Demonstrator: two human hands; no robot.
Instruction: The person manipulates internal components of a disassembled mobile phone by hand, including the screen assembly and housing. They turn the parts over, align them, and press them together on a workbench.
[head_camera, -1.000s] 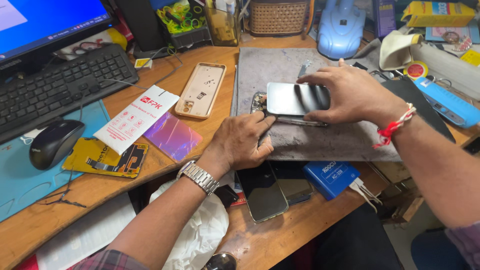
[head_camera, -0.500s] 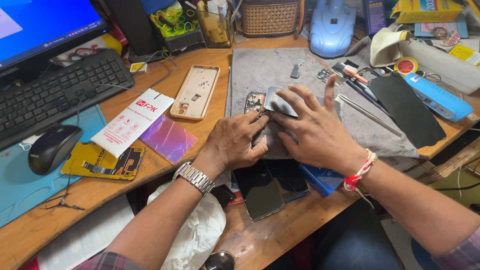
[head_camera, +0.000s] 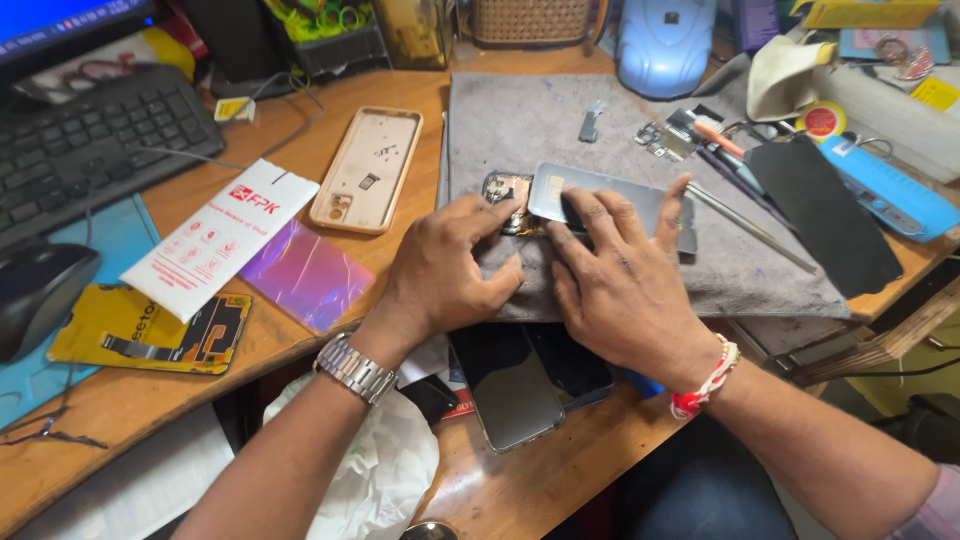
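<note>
Right hand (head_camera: 625, 290) has slid lower — both it and left hand (head_camera: 445, 270) press the opened phone (head_camera: 600, 200), fingers spread.

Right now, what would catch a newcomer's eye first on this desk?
Two hands, left and right, press on an opened phone on a grey mat at centre. Left of them lie a shiny purple sheet and a tan case.
</note>
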